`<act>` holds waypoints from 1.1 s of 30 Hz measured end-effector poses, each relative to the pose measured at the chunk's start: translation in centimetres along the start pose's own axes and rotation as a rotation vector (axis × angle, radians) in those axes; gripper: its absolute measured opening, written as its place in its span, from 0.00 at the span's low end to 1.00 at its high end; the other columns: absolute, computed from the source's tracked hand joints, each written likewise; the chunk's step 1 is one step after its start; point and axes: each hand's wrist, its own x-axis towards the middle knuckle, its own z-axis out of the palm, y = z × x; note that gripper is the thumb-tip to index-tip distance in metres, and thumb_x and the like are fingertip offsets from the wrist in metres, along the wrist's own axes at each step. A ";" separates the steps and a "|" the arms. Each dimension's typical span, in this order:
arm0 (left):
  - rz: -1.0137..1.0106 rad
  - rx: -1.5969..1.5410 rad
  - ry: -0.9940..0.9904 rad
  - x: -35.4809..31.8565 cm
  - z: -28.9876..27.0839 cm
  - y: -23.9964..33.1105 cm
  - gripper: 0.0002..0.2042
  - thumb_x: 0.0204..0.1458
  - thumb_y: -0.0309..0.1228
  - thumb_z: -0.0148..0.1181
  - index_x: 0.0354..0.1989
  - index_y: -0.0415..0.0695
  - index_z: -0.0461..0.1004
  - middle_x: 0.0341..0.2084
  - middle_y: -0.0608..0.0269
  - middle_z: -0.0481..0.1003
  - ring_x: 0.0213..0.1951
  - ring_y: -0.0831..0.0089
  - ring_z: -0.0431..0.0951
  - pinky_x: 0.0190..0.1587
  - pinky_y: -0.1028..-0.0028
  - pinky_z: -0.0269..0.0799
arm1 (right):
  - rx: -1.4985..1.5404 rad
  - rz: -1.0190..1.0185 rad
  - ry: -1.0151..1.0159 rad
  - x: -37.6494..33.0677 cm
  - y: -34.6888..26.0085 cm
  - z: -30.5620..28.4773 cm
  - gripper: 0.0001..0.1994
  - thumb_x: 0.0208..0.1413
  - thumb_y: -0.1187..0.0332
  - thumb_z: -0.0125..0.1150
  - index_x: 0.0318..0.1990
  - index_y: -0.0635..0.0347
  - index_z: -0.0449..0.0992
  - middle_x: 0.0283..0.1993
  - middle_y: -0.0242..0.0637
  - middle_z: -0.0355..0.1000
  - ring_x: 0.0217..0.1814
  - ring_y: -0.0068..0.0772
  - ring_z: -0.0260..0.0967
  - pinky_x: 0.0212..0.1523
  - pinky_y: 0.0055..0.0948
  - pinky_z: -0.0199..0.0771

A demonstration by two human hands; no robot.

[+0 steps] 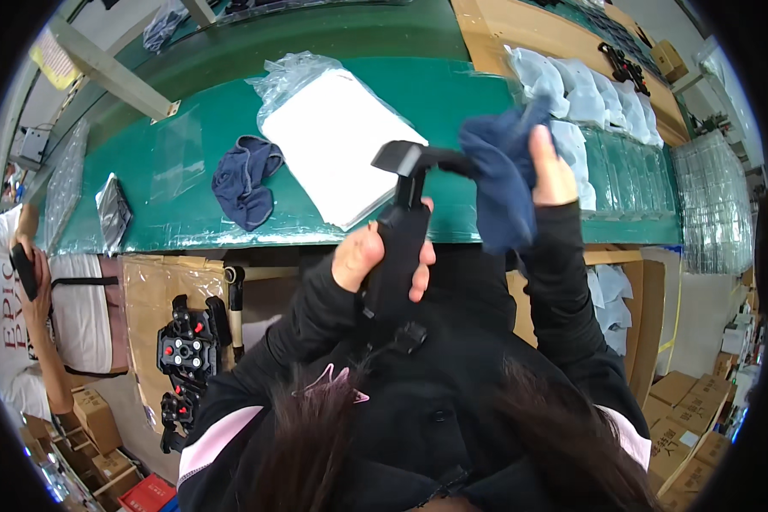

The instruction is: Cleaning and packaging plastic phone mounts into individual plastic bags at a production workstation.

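The left hand (360, 254) has its fingers curled around the fat handle of a black tool (398, 247), near the edge of the green surface (172, 226). The right hand's (555, 175) fingers bunch up a blue cloth (499, 183) at the tool's thin arm. It's blurry, so I can't tell if the cloth wraps it. A hard tug might bend the arm; a loose left grip might drop the tool.

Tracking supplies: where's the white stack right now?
In the head view, the white stack lies left of centre on the green table, just right of the crumpled blue cloth.
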 end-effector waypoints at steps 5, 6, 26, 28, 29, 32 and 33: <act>-0.240 0.004 0.154 -0.7 0.4 -1.4 0.30 0.52 0.52 0.51 0.50 0.36 0.62 0.35 0.56 0.71 0.28 0.72 0.74 0.30 0.74 0.72 | -0.460 -0.268 -0.296 -1.3 0.6 3.3 0.17 0.57 0.57 0.51 0.34 0.65 0.74 0.27 0.36 0.72 0.28 0.25 0.67 0.31 0.26 0.67; -0.324 0.071 0.206 -1.0 0.7 -1.5 0.28 0.52 0.52 0.51 0.48 0.36 0.63 0.35 0.56 0.71 0.28 0.72 0.74 0.30 0.74 0.72 | -0.689 -0.203 -0.492 -0.7 -0.6 3.4 0.12 0.59 0.66 0.50 0.38 0.69 0.73 0.34 0.35 0.73 0.36 0.22 0.67 0.40 0.22 0.67; 0.809 1.111 0.448 -0.1 -3.1 1.8 0.42 0.36 0.35 0.70 0.62 0.41 0.55 0.44 0.54 0.68 0.42 0.67 0.71 0.45 0.72 0.66 | -1.099 -0.499 -0.262 3.2 6.2 -3.6 0.34 0.50 0.57 0.59 0.60 0.67 0.55 0.60 0.57 0.56 0.64 0.51 0.52 0.62 0.38 0.52; 1.222 1.448 0.417 0.6 -3.4 1.5 0.43 0.37 0.37 0.70 0.63 0.46 0.53 0.48 0.52 0.64 0.43 0.63 0.69 0.44 0.70 0.66 | -0.895 -0.347 -0.445 0.6 6.0 -2.4 0.35 0.47 0.60 0.62 0.59 0.68 0.56 0.61 0.52 0.57 0.64 0.48 0.53 0.63 0.36 0.51; 1.235 1.470 0.402 0.8 -3.9 1.0 0.45 0.38 0.39 0.70 0.65 0.50 0.50 0.51 0.50 0.60 0.45 0.60 0.67 0.43 0.69 0.67 | -0.900 -0.416 -0.498 -0.8 5.8 -1.4 0.36 0.44 0.61 0.64 0.59 0.67 0.57 0.61 0.51 0.57 0.64 0.48 0.53 0.63 0.37 0.51; 1.188 1.388 0.326 1.1 -3.9 -0.8 0.48 0.37 0.40 0.70 0.66 0.49 0.44 0.52 0.48 0.58 0.46 0.57 0.66 0.45 0.66 0.66 | -0.885 -0.713 -0.569 -2.5 7.2 1.2 0.40 0.34 0.61 0.68 0.59 0.62 0.59 0.60 0.48 0.59 0.63 0.48 0.54 0.60 0.41 0.53; 1.165 1.347 0.289 1.0 -3.7 -1.5 0.50 0.37 0.41 0.71 0.66 0.48 0.42 0.53 0.47 0.58 0.47 0.56 0.66 0.45 0.65 0.65 | -0.886 -0.753 -0.555 -2.7 7.8 1.6 0.40 0.33 0.61 0.69 0.58 0.62 0.60 0.60 0.47 0.59 0.62 0.48 0.55 0.59 0.41 0.54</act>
